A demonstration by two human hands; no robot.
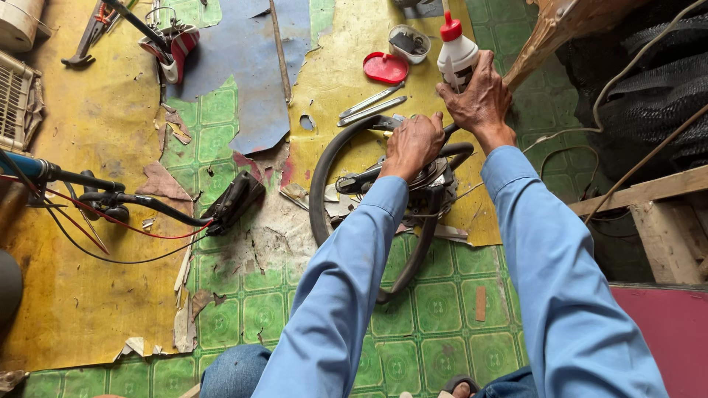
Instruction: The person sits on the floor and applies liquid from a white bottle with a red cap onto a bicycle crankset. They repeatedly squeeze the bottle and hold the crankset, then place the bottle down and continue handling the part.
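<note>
Bottle (456,50), white plastic with a red pointed cap, stands at the top of my view on a yellow floor sheet (88,280); a pale label wraps its front, too blurred to make out. My right hand (479,96) closes around its lower half, fingers curled on the body. My left hand (413,144) sits just beside it, lower down, fist closed on the top of a dark metal mechanism (420,188) lying on the floor where the yellow sheet meets green patterned tiles (435,309). One black rubber belt (324,177) loops around that mechanism. Both my arms wear blue sleeves. I count two slim metal rods (372,107) lying side by side just left of my hands. Beyond them lie one flat red lid (385,68) and one small clear tub (409,43) with something dark inside, near each other. At far left, one black handlebar part (147,203) with red and black wires (125,225) stretches across the yellow sheet. One pair of pliers (85,37) lies at the top left corner, beside one red and white object (173,48) I cannot identify. A torn blue sheet (251,66) covers the floor at top centre. Wooden planks (656,199) and dark netting (649,88) fill the right edge.
</note>
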